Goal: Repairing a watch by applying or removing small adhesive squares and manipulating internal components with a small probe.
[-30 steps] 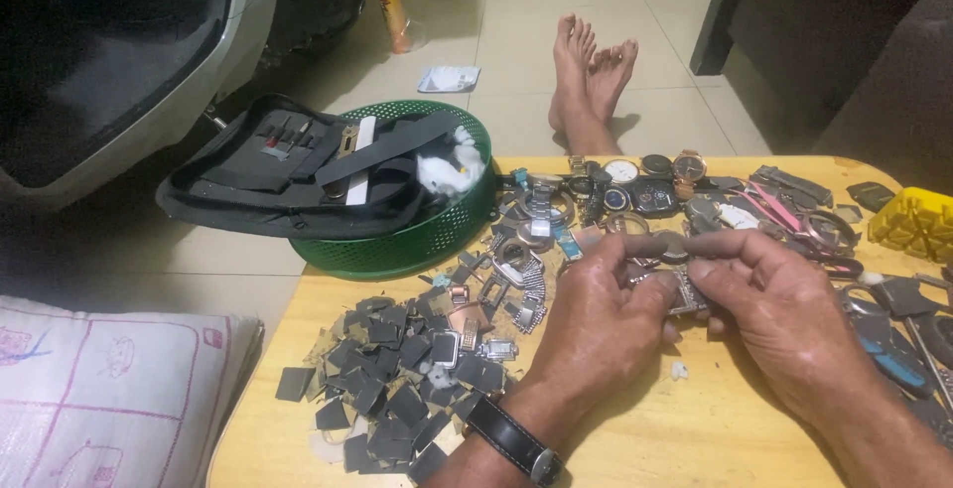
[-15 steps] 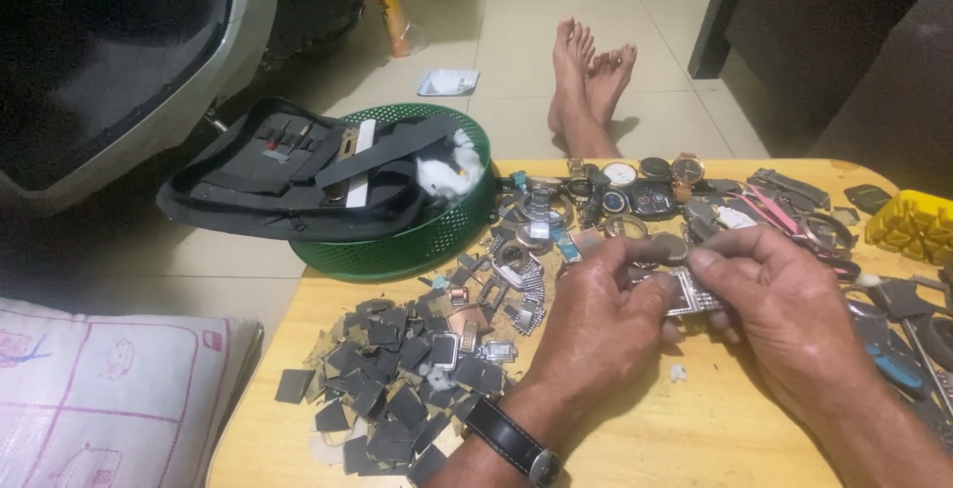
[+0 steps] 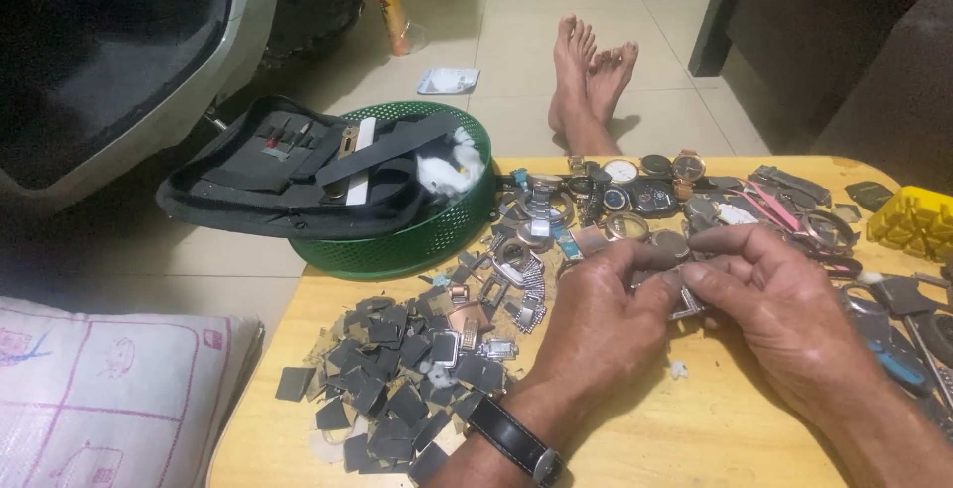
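Left hand and right hand pinch a small metal watch part between closed fingertips above the wooden table. Dark square chips lie at 9 o'clock.

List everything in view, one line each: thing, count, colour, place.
table: one, light wood, under the hands
dark flat chips: a heap, dark grey, table's left
watches and watch parts: many, metallic, table's far edge
green basket: one, left of table's far corner
black tool pouch: one, open, across the basket
yellow holder: one, table's right edge
cushion: one, white with pink lines, lower left
left hand: watch-strapped wrist, grip on small metal part
right hand: grip on same part
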